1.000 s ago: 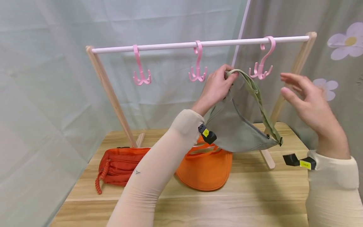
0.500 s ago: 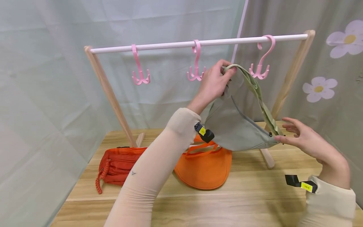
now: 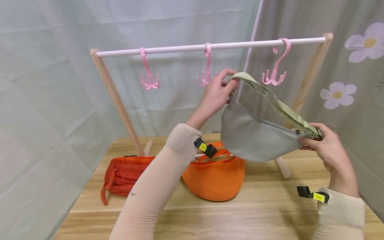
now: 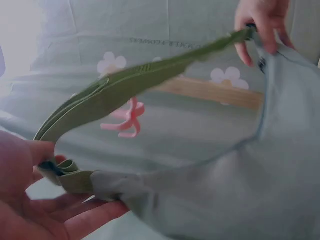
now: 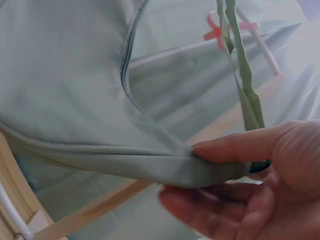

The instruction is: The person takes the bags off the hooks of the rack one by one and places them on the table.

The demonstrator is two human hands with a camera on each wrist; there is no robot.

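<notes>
A grey-green crossbody bag hangs in the air between both hands, above the table and in front of the rack. My left hand pinches its upper left end, where the green strap meets the body. The right hand pinches the lower right end beside the zipper; in the right wrist view the thumb lies on top of that corner and fingers lie below. Seen from the left wrist, the strap arches between the two hands. Nearest the strap is the right pink hook, apart from it.
A white rod on wooden legs also carries a left pink hook and a middle pink hook. On the wooden table lie a red pouch and an orange bag. Curtains stand behind.
My right hand came down from beside the rack and took hold of the bag's right end. The left hand shifted left and slightly down, and the bag now stretches wider.
</notes>
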